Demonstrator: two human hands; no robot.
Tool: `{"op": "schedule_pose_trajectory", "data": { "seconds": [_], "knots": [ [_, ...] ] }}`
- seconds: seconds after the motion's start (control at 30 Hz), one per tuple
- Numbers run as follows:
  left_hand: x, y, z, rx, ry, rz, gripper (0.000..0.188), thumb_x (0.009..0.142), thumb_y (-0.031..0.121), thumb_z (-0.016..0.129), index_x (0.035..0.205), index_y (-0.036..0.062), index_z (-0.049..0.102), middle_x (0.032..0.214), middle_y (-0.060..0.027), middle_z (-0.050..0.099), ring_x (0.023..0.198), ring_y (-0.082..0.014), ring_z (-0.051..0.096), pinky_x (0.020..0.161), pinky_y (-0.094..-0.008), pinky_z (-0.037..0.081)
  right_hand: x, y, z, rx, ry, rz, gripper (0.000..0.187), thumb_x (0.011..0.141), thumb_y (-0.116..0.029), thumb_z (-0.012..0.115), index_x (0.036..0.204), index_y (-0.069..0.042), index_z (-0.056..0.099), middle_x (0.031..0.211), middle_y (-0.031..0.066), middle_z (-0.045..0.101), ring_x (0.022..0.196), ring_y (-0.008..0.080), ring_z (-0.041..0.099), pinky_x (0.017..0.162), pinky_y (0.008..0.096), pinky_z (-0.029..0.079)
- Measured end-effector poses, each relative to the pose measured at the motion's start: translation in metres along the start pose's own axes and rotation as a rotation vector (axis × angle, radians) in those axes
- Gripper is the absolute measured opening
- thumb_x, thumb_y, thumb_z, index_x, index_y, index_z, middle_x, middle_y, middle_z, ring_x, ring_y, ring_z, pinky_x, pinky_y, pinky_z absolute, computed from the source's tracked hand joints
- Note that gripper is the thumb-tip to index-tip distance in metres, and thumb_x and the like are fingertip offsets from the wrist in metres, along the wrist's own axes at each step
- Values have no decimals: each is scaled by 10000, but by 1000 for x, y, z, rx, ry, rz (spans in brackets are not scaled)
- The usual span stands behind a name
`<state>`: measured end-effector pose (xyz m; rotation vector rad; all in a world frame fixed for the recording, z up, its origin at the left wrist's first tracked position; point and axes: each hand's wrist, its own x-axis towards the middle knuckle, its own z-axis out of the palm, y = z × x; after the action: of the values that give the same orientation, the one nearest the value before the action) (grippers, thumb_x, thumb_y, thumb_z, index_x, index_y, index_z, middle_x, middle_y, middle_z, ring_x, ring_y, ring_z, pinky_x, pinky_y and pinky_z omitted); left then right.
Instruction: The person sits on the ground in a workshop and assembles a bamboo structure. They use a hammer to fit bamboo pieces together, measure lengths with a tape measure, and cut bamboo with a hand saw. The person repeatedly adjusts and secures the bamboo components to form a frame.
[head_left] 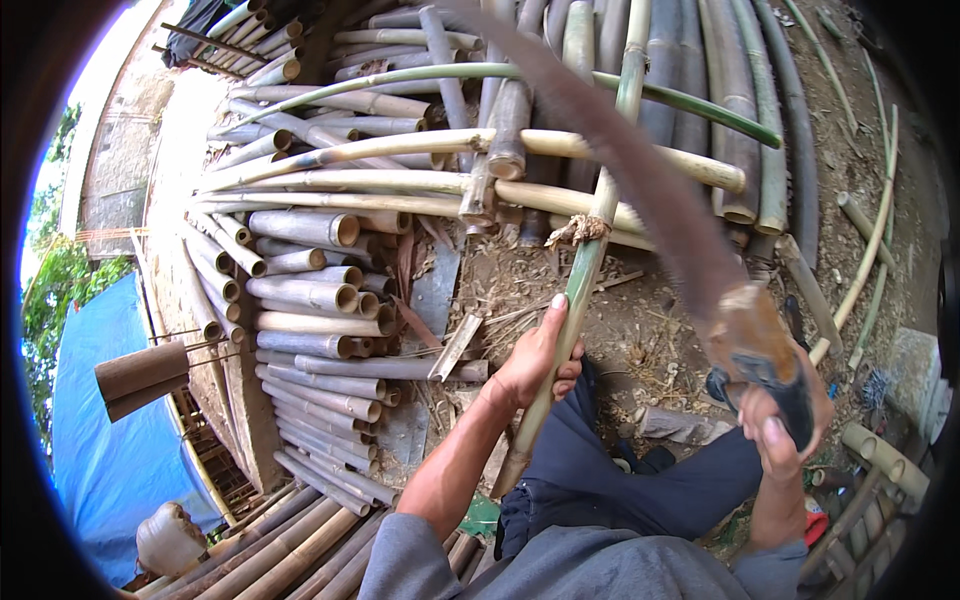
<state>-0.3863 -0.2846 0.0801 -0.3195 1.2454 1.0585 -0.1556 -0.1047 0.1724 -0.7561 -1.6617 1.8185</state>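
Observation:
My left hand (pixel 540 362) is closed around a slim green bamboo pole (pixel 586 268), its thumb lying along the upper side. The pole slants from near my lap up and away over other poles, with a rough, fibrous node (pixel 582 231) just beyond my hand. In my right hand (pixel 785 435) is a handsaw, gripped by its worn wooden handle (pixel 752 325) with a black part. Its long brown blade (pixel 655 180) is smeared by motion and points up and to the left. It passes in front of the pole's far part; whether they touch I cannot tell.
Pale bamboo poles (pixel 400 181) lie crosswise ahead under the held pole. Stacks of cut bamboo (pixel 305 292) fill the left side, with thicker poles (pixel 735 100) at the far right. Chips litter the dirt floor (pixel 645 335). A blue tarp (pixel 100 400) hangs at far left.

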Motion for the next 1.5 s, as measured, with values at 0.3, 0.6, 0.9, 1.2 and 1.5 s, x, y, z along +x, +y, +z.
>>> {"op": "schedule_pose_trajectory", "data": {
  "seconds": [0.3,0.6,0.9,1.2,1.5],
  "knots": [
    [23,-29,16,226,26,423,393,951,415,613,1004,38,515,658,-9,531,438,-81,492,394,-239,426,-125,-6,-26,101,335,15,700,766,-149,544,1308,244,341,518,19,460,438,90,470,465,226,453],
    [5,-52,44,536,211,523,351,938,342,650,929,36,479,615,13,497,421,-78,490,373,-248,440,-188,10,-42,69,357,109,674,770,-152,532,1314,218,385,542,25,466,458,83,467,456,220,436],
    [26,-50,25,130,-109,347,332,950,358,623,973,45,515,637,-20,487,429,-105,474,383,-251,418,-196,16,-34,48,414,105,670,768,-156,538,1302,222,396,535,21,468,454,77,469,479,209,435],
    [19,-32,44,363,171,589,364,989,351,559,1092,2,530,807,-55,574,559,-111,581,442,-254,477,-187,15,-36,-204,315,-15,648,742,-160,511,1297,166,431,637,66,571,579,121,556,641,245,506],
    [27,-25,49,449,448,373,710,951,677,349,891,1,560,611,-17,502,441,-97,480,403,-278,443,-187,6,-26,-166,222,158,622,746,-117,528,1311,129,442,666,81,652,553,111,605,580,253,514]
  ]
}}
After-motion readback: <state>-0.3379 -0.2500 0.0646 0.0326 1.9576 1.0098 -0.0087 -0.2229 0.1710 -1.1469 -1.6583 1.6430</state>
